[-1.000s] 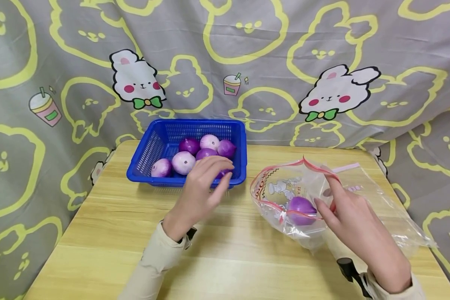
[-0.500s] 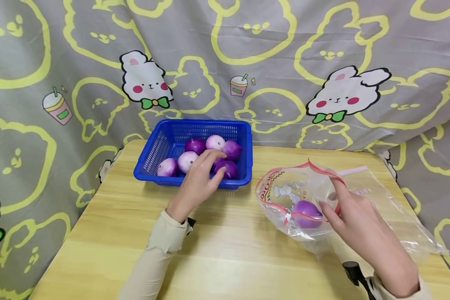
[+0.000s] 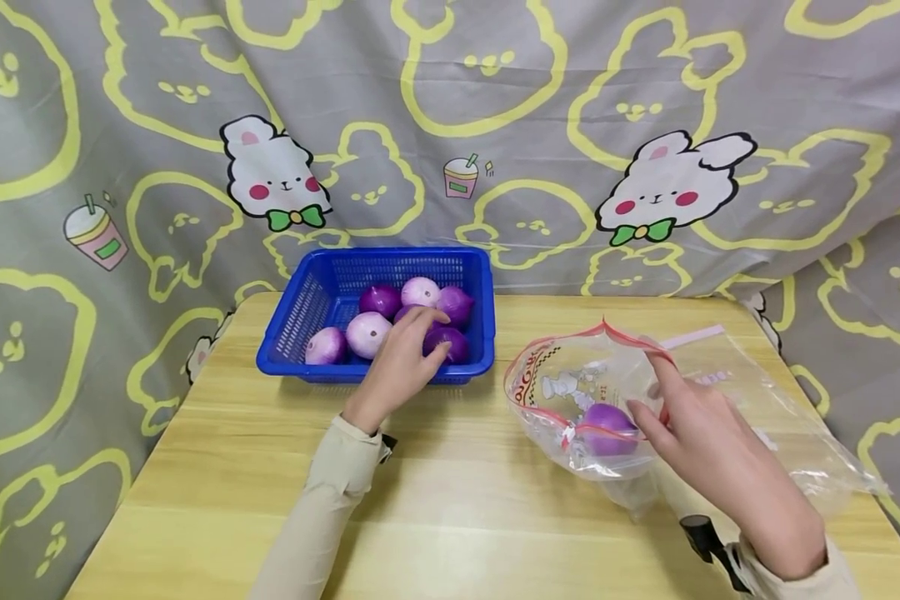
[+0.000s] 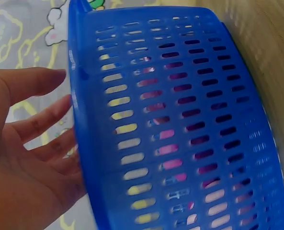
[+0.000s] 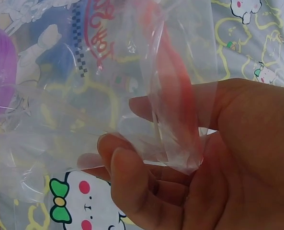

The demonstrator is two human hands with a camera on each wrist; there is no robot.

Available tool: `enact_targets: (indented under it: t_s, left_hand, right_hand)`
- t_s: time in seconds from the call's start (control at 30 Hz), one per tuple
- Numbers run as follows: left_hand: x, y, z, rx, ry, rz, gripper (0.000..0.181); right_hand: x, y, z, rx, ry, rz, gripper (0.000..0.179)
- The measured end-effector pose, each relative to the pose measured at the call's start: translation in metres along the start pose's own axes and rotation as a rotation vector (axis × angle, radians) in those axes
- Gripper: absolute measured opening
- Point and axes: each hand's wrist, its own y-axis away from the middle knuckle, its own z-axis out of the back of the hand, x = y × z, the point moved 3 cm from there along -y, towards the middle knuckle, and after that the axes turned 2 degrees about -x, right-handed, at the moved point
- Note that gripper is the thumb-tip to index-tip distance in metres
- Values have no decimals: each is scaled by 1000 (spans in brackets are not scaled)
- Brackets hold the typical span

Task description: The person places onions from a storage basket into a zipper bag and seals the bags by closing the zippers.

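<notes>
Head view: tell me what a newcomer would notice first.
Probably the blue basket of onions, left of centre on the table, with the left hand over its near edge. Next, the red-rimmed clear bag to its right, one onion inside and the right hand at its mouth. Behind hangs a rabbit-print cloth.
</notes>
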Motion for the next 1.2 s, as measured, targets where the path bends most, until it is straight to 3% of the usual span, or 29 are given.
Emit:
enact_targets:
  t_s: [0.17,0.37,0.9,1.2]
  left_hand:
    - [10,-4,-9,38,-86,70,29]
    - [23,-2,-18,72,-198,174,31]
    - [27,-3,-22,188,-169,370,45]
    - [27,-6,-23,165,-158,400,35]
  right_hand:
    - [1,0,-3,30,-25,-26,61]
    - [2,-3,-5,20,-25,1,62]
    - [1,-5,-8,12,-7,21,52]
    - [2,-6,-8,37,-8,3,57]
